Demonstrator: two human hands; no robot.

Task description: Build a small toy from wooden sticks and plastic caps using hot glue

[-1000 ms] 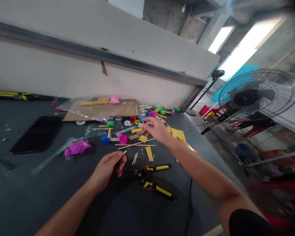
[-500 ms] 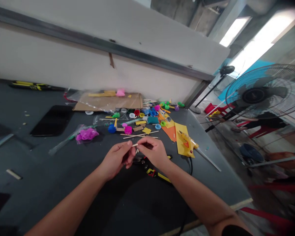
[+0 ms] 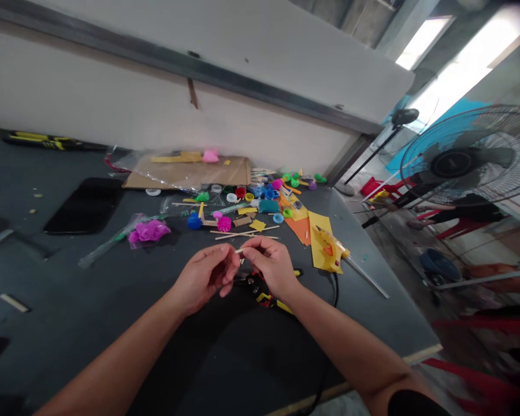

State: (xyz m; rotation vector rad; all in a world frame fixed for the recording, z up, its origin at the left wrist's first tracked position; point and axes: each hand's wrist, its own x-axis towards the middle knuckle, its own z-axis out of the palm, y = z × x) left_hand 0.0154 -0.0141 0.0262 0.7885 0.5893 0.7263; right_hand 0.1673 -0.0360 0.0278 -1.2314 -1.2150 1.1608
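Note:
Between both hands, over the dark table, is a short thin wooden stick (image 3: pixel 239 251). My right hand (image 3: pixel 268 263) pinches it between thumb and fingertips. Close beside it, my left hand (image 3: pixel 205 274) has its thumb and forefinger closed at the stick's other end, the remaining fingers curled. Under my right wrist lie black-and-yellow pliers (image 3: pixel 260 292), partly covered by the hand. Beyond the fingertips, several long thin wooden sticks (image 3: pixel 247 233) lie crossed. A small build of bottle caps and sticks, with a blue cap (image 3: pixel 194 221) and a pink cap (image 3: pixel 224 223), stands behind the left hand.
A yellow glue gun (image 3: pixel 331 251) with a glue stick and black cord lies at right on yellow paper. Purple clay (image 3: pixel 149 232) in plastic and a black phone (image 3: pixel 86 206) are at left. Cardboard (image 3: pixel 190 173) and loose caps lie along the wall. A fan (image 3: pixel 455 164) stands beyond the table.
The view has shifted slightly. Both hands stay together at the small stick, with only a slight change in finger position; the things on the table have not moved.

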